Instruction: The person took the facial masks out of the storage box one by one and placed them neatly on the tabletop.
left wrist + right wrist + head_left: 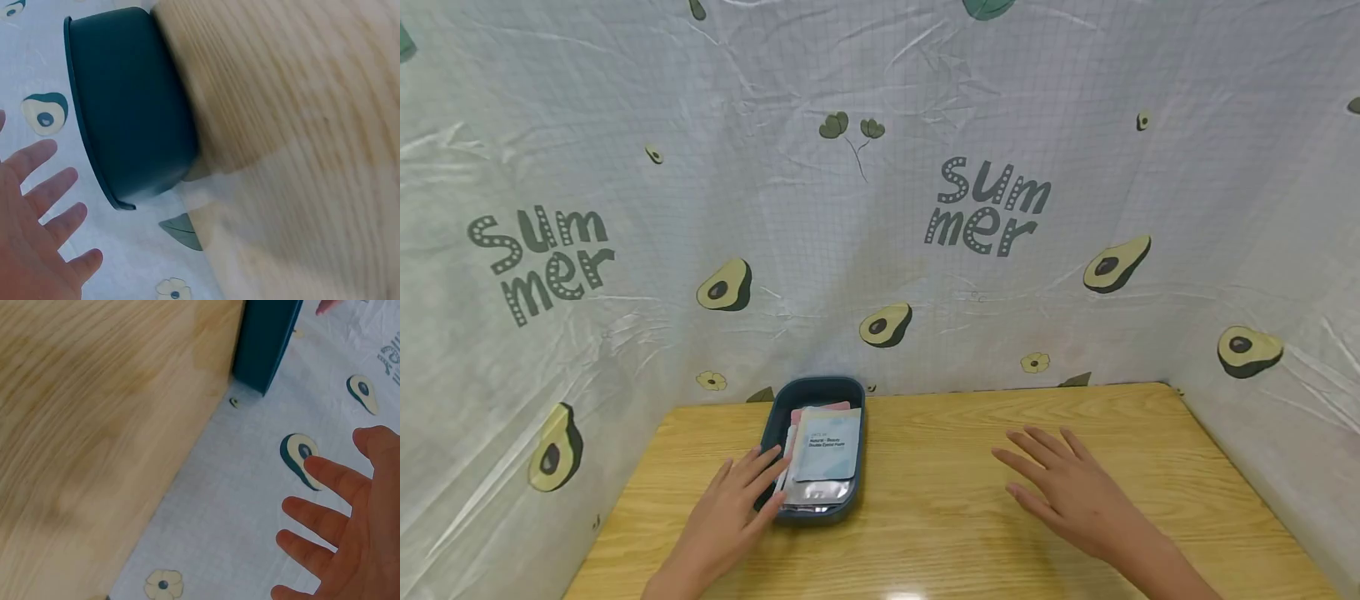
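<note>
A dark teal plastic bin [822, 385] stands on the wooden table, left of the middle, near its back edge. Inside lie several flat packets; a pale blue one [829, 454] with small print is on top, over a silvery packet [820, 492] and a pink one [842, 407]. My left hand [730, 508] hovers at the bin's left side, fingers spread, overlapping its rim in the head view. The left wrist view shows the bin's outer wall [131, 106] just past those fingertips. To the right, over the table, my right hand [1078, 492] is held with fingers extended and holds nothing.
The light wooden table [940, 467] reaches back to a white curtain [820, 225] printed with avocados and lettering. The same curtain material hangs along the left and right sides. In the right wrist view the bin's end wall [262, 344] shows at the top.
</note>
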A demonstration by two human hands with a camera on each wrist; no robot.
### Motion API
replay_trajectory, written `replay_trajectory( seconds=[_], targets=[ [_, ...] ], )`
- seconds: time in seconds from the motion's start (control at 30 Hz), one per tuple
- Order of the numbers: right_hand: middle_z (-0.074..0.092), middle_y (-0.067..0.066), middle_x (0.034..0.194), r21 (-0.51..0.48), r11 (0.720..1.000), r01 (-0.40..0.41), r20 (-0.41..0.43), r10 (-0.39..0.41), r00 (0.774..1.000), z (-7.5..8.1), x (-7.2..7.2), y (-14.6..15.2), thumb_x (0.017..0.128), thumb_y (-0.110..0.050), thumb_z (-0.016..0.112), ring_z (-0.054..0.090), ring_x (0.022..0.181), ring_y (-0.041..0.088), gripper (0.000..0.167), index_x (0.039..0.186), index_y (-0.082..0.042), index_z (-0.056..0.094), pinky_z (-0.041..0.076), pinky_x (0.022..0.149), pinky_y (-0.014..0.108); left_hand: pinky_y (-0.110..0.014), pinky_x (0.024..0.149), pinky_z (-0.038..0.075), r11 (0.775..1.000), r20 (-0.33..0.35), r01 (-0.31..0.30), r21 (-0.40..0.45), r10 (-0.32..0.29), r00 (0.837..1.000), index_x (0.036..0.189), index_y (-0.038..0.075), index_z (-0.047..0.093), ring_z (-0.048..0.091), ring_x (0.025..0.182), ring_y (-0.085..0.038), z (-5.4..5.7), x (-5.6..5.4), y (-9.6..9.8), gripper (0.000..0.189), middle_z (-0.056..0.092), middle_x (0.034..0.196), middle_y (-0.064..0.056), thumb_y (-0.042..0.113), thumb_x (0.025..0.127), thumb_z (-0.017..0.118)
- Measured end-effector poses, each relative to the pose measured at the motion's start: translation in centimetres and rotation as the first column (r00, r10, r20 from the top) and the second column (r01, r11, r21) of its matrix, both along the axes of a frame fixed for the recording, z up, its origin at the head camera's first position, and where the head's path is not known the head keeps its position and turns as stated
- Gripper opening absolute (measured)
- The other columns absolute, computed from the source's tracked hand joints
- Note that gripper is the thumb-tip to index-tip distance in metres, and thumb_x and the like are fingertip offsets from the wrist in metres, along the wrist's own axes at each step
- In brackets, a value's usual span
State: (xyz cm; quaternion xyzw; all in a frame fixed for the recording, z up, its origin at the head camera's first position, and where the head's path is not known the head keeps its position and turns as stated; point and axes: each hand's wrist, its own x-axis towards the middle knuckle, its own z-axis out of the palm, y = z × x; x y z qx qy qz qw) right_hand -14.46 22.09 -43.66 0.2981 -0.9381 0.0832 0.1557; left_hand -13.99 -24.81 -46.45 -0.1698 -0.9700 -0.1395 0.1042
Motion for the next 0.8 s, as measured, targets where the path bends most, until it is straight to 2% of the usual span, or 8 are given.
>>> replay_trajectory(
  seconds=[0.2,0.33,0.43,0.57,0.67,0.7,0.8],
  targets=[
    [0.056,0.004,0.147,-0.01,1.0,-0.018,0.047,0.018,0.999,-0.3,-0.6,-1.3,0.105,-0.044,0.053,0.049,0.138,0.032,0.042,0.142,-0.026,0.061,0.034,0.111,0.064,-0.066,0.111,0.034,0.996,-0.041,0.006,0.09,-0.002,0.999,0.142,0.02,0.061,0.049,0.137,-0.038,-0.2,0.2,-1.0,0.043,0.057,0.147,-0.006,0.033,0.102,0.062],
    [0.057,0.005,0.146,-0.036,0.999,-0.029,0.082,0.032,0.996,-0.3,-1.0,-2.3,0.105,-0.046,0.051,0.049,0.138,0.032,0.043,0.143,-0.026,0.06,0.035,0.112,0.063,-0.065,0.109,0.038,0.986,-0.036,-0.003,0.165,0.009,0.999,0.142,0.018,0.062,0.05,0.135,-0.038,-0.5,0.4,-1.6,0.041,0.057,0.146,-0.007,0.032,0.103,0.06],
    [0.056,0.006,0.147,-0.064,0.997,-0.04,0.114,0.047,0.992,-0.3,-1.2,-3.0,0.106,-0.046,0.05,0.049,0.138,0.033,0.044,0.144,-0.025,0.06,0.038,0.112,0.059,-0.065,0.107,0.04,0.978,0.012,-0.036,0.205,0.034,0.999,0.143,0.018,0.06,0.049,0.136,-0.038,-0.6,0.5,-2.0,0.042,0.055,0.148,-0.009,0.036,0.105,0.056],
    [0.054,0.007,0.149,-0.117,0.992,-0.049,0.172,0.069,0.983,-0.3,-1.6,-3.9,0.107,-0.047,0.048,0.047,0.139,0.034,0.046,0.145,-0.025,0.058,0.043,0.109,0.056,-0.067,0.109,0.036,0.96,0.098,-0.084,0.268,0.06,0.993,0.146,0.017,0.056,0.044,0.139,-0.04,-0.7,0.5,-2.5,0.044,0.051,0.151,-0.012,0.036,0.107,0.052],
    [0.052,0.008,0.151,-0.155,0.986,-0.062,0.213,0.095,0.972,-0.3,-1.9,-4.6,0.107,-0.047,0.046,0.045,0.141,0.035,0.047,0.147,-0.024,0.056,0.043,0.109,0.058,-0.066,0.11,0.036,0.943,0.123,-0.1,0.319,0.064,0.99,0.147,0.016,0.056,0.045,0.139,-0.04,-0.8,0.4,-3.0,0.042,0.052,0.151,-0.012,0.032,0.108,0.051],
    [0.051,0.009,0.152,-0.164,0.984,-0.068,0.223,0.104,0.969,-0.3,-2.0,-4.8,0.108,-0.047,0.045,0.044,0.142,0.036,0.047,0.147,-0.024,0.056,0.043,0.109,0.059,-0.064,0.11,0.037,0.938,0.118,-0.099,0.331,0.063,0.991,0.146,0.015,0.056,0.046,0.138,-0.039,-0.8,0.4,-3.1,0.042,0.053,0.15,-0.011,0.031,0.108,0.051],
    [0.049,0.008,0.153,-0.188,0.979,-0.085,0.239,0.129,0.962,-0.3,-2.4,-5.5,0.108,-0.046,0.045,0.042,0.143,0.035,0.048,0.148,-0.023,0.055,0.043,0.109,0.059,-0.034,0.115,0.039,0.921,0.083,-0.074,0.382,0.045,0.995,0.145,0.015,0.057,0.049,0.136,-0.037,-1.0,0.4,-3.6,0.039,0.056,0.147,-0.009,0.026,0.108,0.051]
  ],
)
